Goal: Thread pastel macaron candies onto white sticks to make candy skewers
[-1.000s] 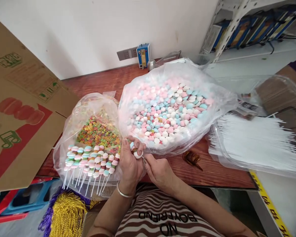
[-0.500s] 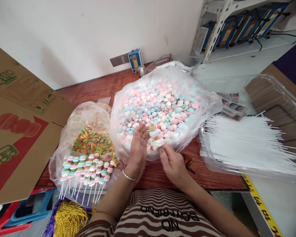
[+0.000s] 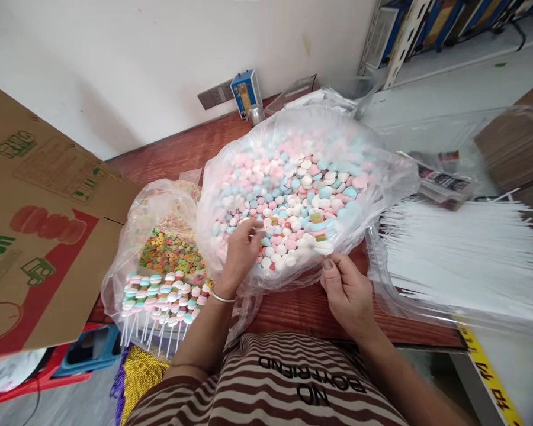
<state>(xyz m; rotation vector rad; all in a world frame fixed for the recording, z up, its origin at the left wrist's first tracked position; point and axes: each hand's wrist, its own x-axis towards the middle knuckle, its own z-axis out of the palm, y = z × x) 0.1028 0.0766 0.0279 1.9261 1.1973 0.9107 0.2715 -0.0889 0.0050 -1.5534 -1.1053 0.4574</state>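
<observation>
A large clear bag (image 3: 382, 171) full of pink, blue and white candies (image 3: 293, 189) lies open on the wooden table (image 3: 169, 160). My left hand (image 3: 240, 248) reaches into its near side, fingers curled and pinched among the candies; what they grip is hidden. My right hand (image 3: 346, 293) sits at the bag's front edge, thumb and fingers closed on the stick of a partly filled candy skewer (image 3: 320, 232), whose stacked pieces lie over the candy pile.
A smaller bag (image 3: 137, 236) at the left holds colourful ring candies (image 3: 171, 251) and a row of finished skewers (image 3: 155, 293). A clear tray of white sticks (image 3: 462, 248) lies at the right. A cardboard box flap (image 3: 39, 219) stands at the left.
My hands, together on the skewer at the table edge, have parted. The left hand has gone into the big bag; the right has moved right with the skewer.
</observation>
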